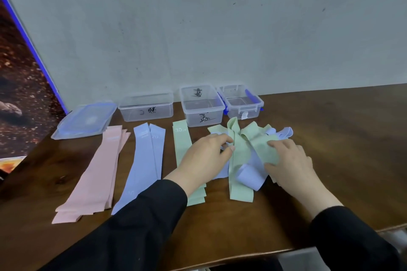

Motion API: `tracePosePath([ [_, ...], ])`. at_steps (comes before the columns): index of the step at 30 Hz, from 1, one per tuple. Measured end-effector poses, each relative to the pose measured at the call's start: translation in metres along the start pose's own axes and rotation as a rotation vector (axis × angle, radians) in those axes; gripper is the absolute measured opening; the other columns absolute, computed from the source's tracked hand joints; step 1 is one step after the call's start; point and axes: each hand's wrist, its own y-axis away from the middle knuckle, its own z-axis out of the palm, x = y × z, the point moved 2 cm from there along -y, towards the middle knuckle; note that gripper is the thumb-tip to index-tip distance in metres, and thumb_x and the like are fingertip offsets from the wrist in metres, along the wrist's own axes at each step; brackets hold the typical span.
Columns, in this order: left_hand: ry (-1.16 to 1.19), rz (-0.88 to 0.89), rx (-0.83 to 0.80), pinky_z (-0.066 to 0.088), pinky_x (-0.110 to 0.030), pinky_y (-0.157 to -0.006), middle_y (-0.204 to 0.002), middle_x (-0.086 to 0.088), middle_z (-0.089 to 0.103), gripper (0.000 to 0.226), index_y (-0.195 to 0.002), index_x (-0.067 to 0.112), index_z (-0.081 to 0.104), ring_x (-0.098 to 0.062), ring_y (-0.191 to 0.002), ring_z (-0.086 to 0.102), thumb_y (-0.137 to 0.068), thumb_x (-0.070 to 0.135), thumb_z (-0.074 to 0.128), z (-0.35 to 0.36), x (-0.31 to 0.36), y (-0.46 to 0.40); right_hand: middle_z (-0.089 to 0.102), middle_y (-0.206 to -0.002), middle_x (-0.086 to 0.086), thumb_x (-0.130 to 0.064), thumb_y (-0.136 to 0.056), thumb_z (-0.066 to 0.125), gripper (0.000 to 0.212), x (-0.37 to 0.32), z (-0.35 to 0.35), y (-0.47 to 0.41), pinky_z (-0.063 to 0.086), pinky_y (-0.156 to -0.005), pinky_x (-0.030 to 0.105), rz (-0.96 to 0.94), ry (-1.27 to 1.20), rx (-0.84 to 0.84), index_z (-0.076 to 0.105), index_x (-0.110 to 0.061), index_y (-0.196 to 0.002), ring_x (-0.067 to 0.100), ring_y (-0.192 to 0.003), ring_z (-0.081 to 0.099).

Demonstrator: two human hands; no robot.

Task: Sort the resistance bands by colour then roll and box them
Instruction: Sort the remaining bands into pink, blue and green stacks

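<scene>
Three clear plastic boxes (202,105) stood at frame centre, behind flat pink, lilac and green band stacks (145,160); a tangled green-and-lilac band heap (244,149) lay right of these.

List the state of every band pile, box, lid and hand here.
pink bands: flat, sorted
blue bands: flat, sorted
green bands: flat, sorted
mixed pile: tangled green and blue, unsorted
three boxes: open, no bands inside
lids: stacked, off
left hand: pinching a green band
right hand: flat on pile

Left hand (206,156) curls its fingers in a pinch; right hand (290,158) lies flat, fingers spread.
</scene>
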Motion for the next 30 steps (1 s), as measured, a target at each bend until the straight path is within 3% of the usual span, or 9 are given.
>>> tracePosePath([
  [3, -0.021, 0.01, -0.029, 0.054, -0.036, -0.088, -0.116, 0.003, 0.066, 0.032, -0.129, 0.025, 0.063, -0.013, -0.103, 0.061, -0.103, 0.038, 0.049, 0.006, 0.001, 0.002, 0.049, -0.125, 0.0, -0.034, -0.086, 0.068, 0.061, 0.006, 0.005, 0.001, 0.041, -0.084, 0.039, 0.075, 0.018, -0.08, 0.044, -0.029, -0.141, 0.027, -0.112, 0.044],
  [7, -0.004, 0.004, -0.035, 0.054, -0.036, -0.088, -0.115, 0.004, 0.066, 0.032, -0.129, 0.026, 0.063, -0.014, -0.102, 0.061, -0.102, 0.038, 0.049, 0.01, 0.003, 0.002, 0.051, -0.096, -0.002, -0.02, -0.087, 0.06, 0.044, 0.01, 0.01, -0.001, 0.039, -0.069, 0.035, 0.059, -0.027, -0.035, 0.053, -0.021, -0.13, 0.026, -0.089, 0.05],
  [12, 0.012, 0.02, -0.033, 0.054, -0.034, -0.089, -0.117, 0.006, 0.064, 0.033, -0.131, 0.027, 0.061, -0.012, -0.103, 0.06, -0.103, 0.037, 0.048, 0.01, 0.006, 0.003, 0.059, -0.105, -0.001, -0.01, -0.088, 0.058, 0.052, 0.009, 0.002, -0.002, 0.04, -0.059, 0.026, 0.053, -0.328, 0.031, 0.055, -0.026, -0.138, 0.022, -0.086, 0.058],
  [16, 0.049, 0.1, -0.054, 0.052, -0.036, -0.092, -0.12, 0.012, 0.058, 0.037, -0.138, 0.036, 0.053, -0.009, -0.104, 0.057, -0.102, 0.041, 0.05, 0.007, 0.012, 0.006, 0.065, -0.11, -0.004, -0.024, -0.091, 0.072, 0.042, -0.002, -0.025, -0.001, 0.049, -0.068, 0.029, 0.129, -0.722, 0.064, 0.062, -0.031, -0.131, 0.021, -0.093, 0.066],
  [20, 0.09, 0.151, -0.057, 0.05, -0.036, -0.098, -0.137, 0.02, 0.048, 0.054, -0.148, 0.044, 0.036, -0.003, -0.119, 0.048, -0.098, 0.05, 0.054, 0.007, 0.019, 0.005, 0.075, -0.106, -0.004, -0.024, -0.092, 0.074, 0.017, -0.023, -0.052, 0.004, 0.054, -0.059, 0.021, 0.1, -0.95, 0.096, 0.075, -0.029, -0.109, 0.013, -0.086, 0.072],
  [23, 0.115, 0.169, -0.082, 0.046, -0.036, -0.104, -0.148, 0.022, 0.04, 0.069, -0.152, 0.047, 0.025, -0.002, -0.132, 0.04, -0.094, 0.056, 0.058, 0.008, 0.024, 0.004, 0.078, -0.095, -0.003, -0.029, -0.094, 0.072, 0.009, -0.039, -0.06, 0.004, 0.063, -0.078, 0.043, 0.054, -0.992, 0.041, 0.079, -0.029, -0.1, 0.019, -0.089, 0.075],
  [25, 0.121, 0.176, -0.062, 0.043, -0.034, -0.107, -0.149, 0.021, 0.039, 0.074, -0.153, 0.047, 0.021, -0.002, -0.135, 0.036, -0.092, 0.055, 0.062, 0.007, 0.027, 0.005, 0.078, -0.097, -0.005, -0.031, -0.098, 0.065, 0.014, -0.047, -0.061, 0.005, 0.059, -0.09, 0.053, 0.013, -0.984, -0.019, 0.08, -0.03, -0.099, 0.021, -0.097, 0.074],
  [28, 0.046, 0.201, 0.084, 0.043, -0.033, -0.106, -0.146, 0.015, 0.044, 0.074, -0.154, 0.041, 0.027, -0.007, -0.133, 0.041, -0.091, 0.047, 0.067, 0.004, 0.028, 0.005, 0.077, -0.101, -0.006, -0.034, -0.101, 0.058, 0.023, -0.054, -0.059, 0.006, 0.056, -0.096, 0.052, 0.015, -0.963, -0.06, 0.08, -0.029, -0.099, 0.021, -0.102, 0.072],
  [30, 0.022, 0.269, 0.278, 0.049, -0.035, -0.099, -0.134, 0.007, 0.052, 0.057, -0.144, 0.031, 0.048, -0.013, -0.122, 0.049, -0.091, 0.038, 0.069, 0.0, 0.027, 0.006, 0.076, -0.104, 0.0, -0.031, -0.104, 0.054, 0.027, -0.062, -0.058, 0.009, 0.059, -0.092, 0.047, 0.028, -1.053, -0.083, 0.079, -0.021, -0.102, 0.02, -0.094, 0.074],
])
